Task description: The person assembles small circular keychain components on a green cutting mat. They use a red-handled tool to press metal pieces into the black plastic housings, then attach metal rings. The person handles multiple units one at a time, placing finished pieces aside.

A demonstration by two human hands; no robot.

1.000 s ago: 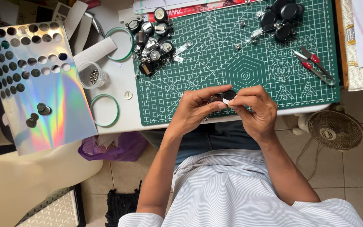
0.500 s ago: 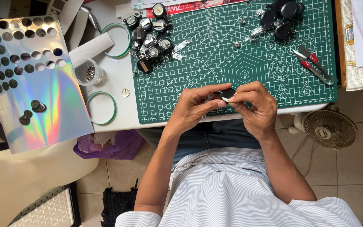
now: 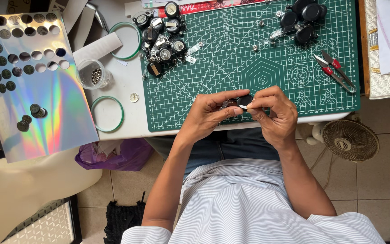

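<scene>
My left hand point(image 3: 211, 113) and my right hand point(image 3: 274, 113) meet over the near edge of the green cutting mat point(image 3: 231, 77). Between their fingertips they pinch one small round black badge reel point(image 3: 244, 100). A metal clip part shows at my left fingers. Both hands' fingers are closed around the piece. A heap of black and silver reels point(image 3: 163, 34) lies at the mat's far left corner. Another cluster of black reels point(image 3: 304, 18) lies at the far right.
A holographic sheet point(image 3: 37, 86) with punched round holes covers the left of the table. Beside it stand a clear cup of small metal parts point(image 3: 92, 74) and two green rings point(image 3: 107, 113). Red-handled snips point(image 3: 335, 72) lie on the mat's right. A small fan point(image 3: 350, 139) stands on the floor.
My hands have stayed together on the small reel, with the fingers shifting slightly. The view has drifted a little, so the table sits lower in frame.
</scene>
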